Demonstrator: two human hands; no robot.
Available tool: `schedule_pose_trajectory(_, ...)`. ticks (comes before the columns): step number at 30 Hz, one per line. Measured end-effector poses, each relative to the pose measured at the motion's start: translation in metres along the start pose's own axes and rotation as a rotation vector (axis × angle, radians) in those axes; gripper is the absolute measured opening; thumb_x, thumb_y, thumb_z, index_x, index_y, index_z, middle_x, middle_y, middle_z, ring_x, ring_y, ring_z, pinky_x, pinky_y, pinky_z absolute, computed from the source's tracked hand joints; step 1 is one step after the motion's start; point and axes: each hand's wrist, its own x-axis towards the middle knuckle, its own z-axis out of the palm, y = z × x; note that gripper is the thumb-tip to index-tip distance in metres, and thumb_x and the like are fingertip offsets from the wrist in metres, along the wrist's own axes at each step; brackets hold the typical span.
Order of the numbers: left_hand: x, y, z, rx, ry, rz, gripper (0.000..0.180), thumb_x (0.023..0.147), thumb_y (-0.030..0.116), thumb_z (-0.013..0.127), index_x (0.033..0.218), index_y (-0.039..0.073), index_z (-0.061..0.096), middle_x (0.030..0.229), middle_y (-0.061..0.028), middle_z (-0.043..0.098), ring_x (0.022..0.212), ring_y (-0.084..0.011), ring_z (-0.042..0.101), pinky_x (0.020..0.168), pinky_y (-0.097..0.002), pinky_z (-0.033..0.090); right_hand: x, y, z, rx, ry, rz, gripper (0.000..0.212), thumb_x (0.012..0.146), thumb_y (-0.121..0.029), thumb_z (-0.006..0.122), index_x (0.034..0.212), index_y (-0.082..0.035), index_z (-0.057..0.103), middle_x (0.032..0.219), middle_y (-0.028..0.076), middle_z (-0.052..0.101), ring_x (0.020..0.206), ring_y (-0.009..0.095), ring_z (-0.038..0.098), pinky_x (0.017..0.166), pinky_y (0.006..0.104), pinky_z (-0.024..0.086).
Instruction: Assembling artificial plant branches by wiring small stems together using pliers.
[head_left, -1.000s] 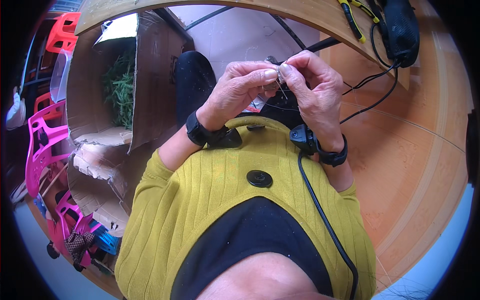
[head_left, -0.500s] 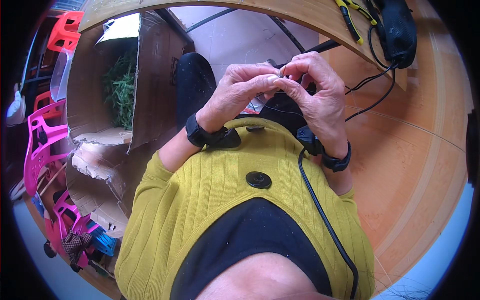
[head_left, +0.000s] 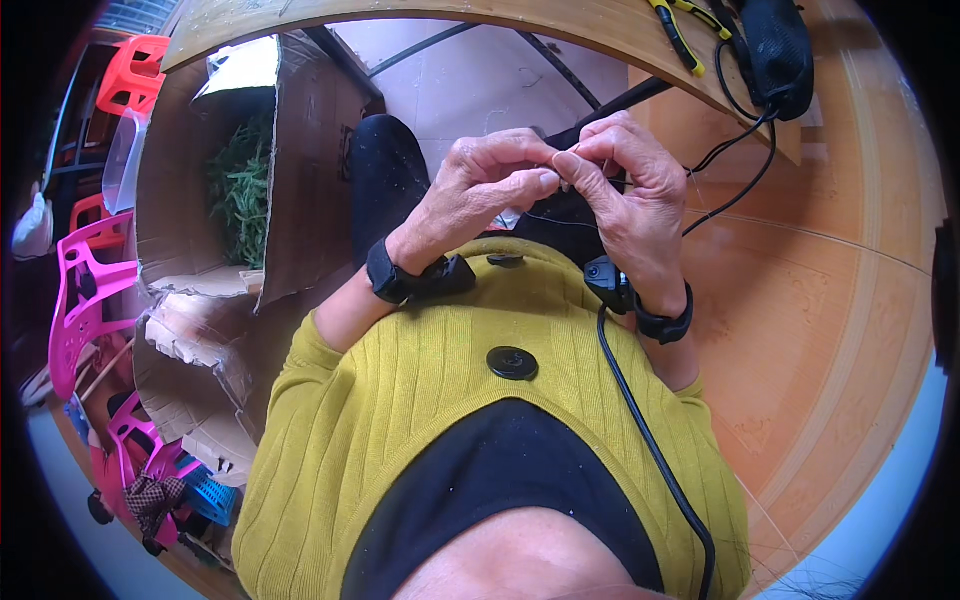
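Above my lap, my left hand [head_left: 480,190] and my right hand [head_left: 635,190] meet at the fingertips. Both are closed in a pinch around something small that the fingers mostly hide. A thin dark strand [head_left: 555,219] hangs below the hands and curves between them; I cannot make out whether it is thread or wire. A black strap with a small device [head_left: 395,275] circles my left wrist. Another such strap [head_left: 665,325] is on my right wrist, with a small camera-like unit [head_left: 605,275] on its inner side.
On my left stands an open cardboard box [head_left: 310,180] with green artificial-looking sprigs [head_left: 240,190] inside. Ahead is a wooden table edge [head_left: 400,12], bearing yellow-black pliers [head_left: 680,38] and a black pouch [head_left: 778,60] with cables. Pink chairs [head_left: 88,290] and a red stool [head_left: 133,75] are far left.
My left thumb has drawn back a little from the right fingertips, and the right fingers have shifted their pinch. The view has moved slightly; both hands stay together above my lap.
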Motion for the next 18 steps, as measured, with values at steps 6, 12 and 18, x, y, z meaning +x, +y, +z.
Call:
schedule_pose_trajectory(6,-0.002,0.005,0.002,0.036,-0.038,-0.042,0.019,0.089,0.016,0.065,0.099,0.0,0.069,0.079,0.0001,0.056,0.068,-0.0046,0.052,0.057,-0.0194,0.044,-0.005,-0.005,0.001,0.02,0.011,0.09,0.011,0.081,-0.005,0.073,0.079,-0.002,0.062,0.078,0.001,0.054,0.067,0.006,0.047,0.058,0.0198,0.038)
schedule_pose_trajectory(12,-0.008,0.01,0.016,0.151,0.075,-0.027,0.016,0.086,0.009,0.067,0.098,-0.001,0.07,0.075,0.0005,0.053,0.063,-0.0046,0.052,0.054,-0.0195,0.042,-0.008,-0.005,0.001,-0.028,0.095,0.026,0.012,0.082,-0.003,0.07,0.076,-0.002,0.06,0.076,0.0,0.053,0.066,0.007,0.047,0.058,0.0205,0.039)
schedule_pose_trajectory(18,-0.002,0.014,0.012,0.298,0.098,0.116,0.017,0.083,0.004,0.069,0.099,-0.001,0.07,0.075,0.0007,0.054,0.065,-0.0042,0.052,0.055,-0.018,0.041,-0.001,0.004,0.002,0.074,0.066,0.126,0.014,0.083,-0.004,0.069,0.075,-0.001,0.058,0.076,0.001,0.053,0.063,0.007,0.048,0.058,0.0211,0.04)
